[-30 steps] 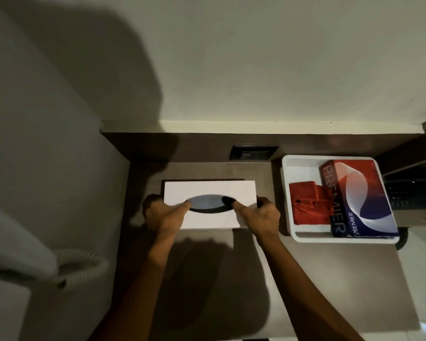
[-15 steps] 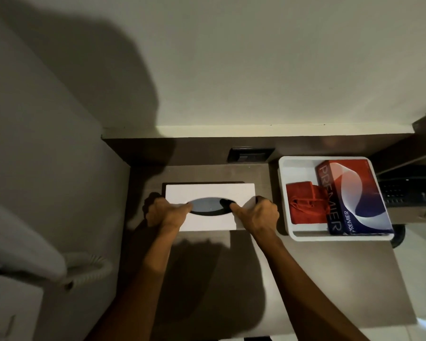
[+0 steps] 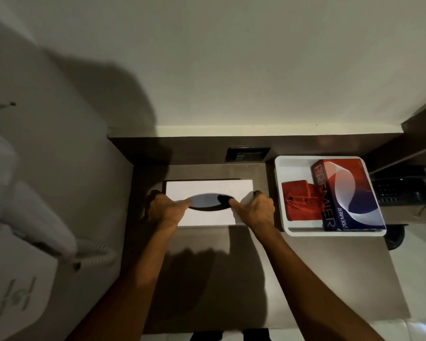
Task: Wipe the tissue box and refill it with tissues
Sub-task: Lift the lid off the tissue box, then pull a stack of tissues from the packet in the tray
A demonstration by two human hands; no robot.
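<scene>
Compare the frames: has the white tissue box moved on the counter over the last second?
No. The tissue box keeps its place beside the white tray.

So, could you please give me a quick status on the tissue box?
Left hand and right hand both gripping white tissue box, thumbs at its oval slot. Slot dark, no tissue showing. Nothing in the way.

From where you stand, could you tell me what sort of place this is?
Probably a hotel room. A wall-mounted hair dryer with a coiled cord hangs at the left, a desk telephone sits at the right, and a white tray holds a Premier tissue pack.
</scene>
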